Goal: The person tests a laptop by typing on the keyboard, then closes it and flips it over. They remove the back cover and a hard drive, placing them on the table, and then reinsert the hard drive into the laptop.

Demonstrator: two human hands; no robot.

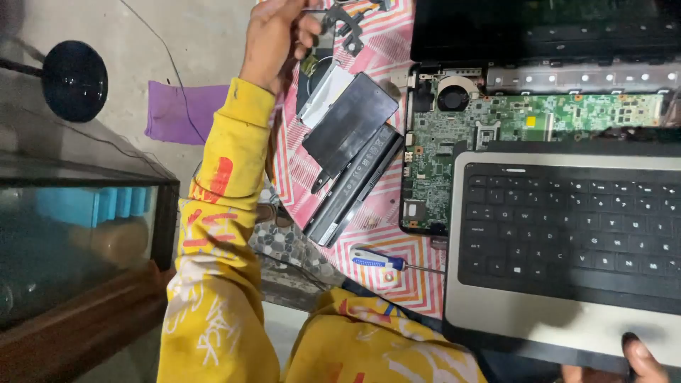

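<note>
The right hand (642,360) is cut off by the lower edge of the frame; only a thumb and part of the fingers are seen, pressed on the front edge of the grey keyboard cover (567,248), which is gripped there. How the rest of that hand is curled cannot be told. The top of the left hand (278,37) is also cropped by the upper edge. A small dark metal bracket (345,25) is pinched between its thumb and fingertips, the fingers being closed around one end; the bracket's exact shape is hard to make out against the cloth.

The keyboard cover is laid over the lower part of the opened laptop, so that much of the green circuit board (496,128) is hidden; a round fan (452,96) is left exposed near its upper left. A black flat panel (351,124) is rested partly on a long dark battery (355,188), both on the pink patterned cloth (397,276). A blue-and-white-handled screwdriver (386,261) is lying just beside the cover's left corner. A purple cloth (177,110) is seen on the floor, well apart.

The left arm, in a yellow sleeve (220,234), is stretched up and away from the body.
</note>
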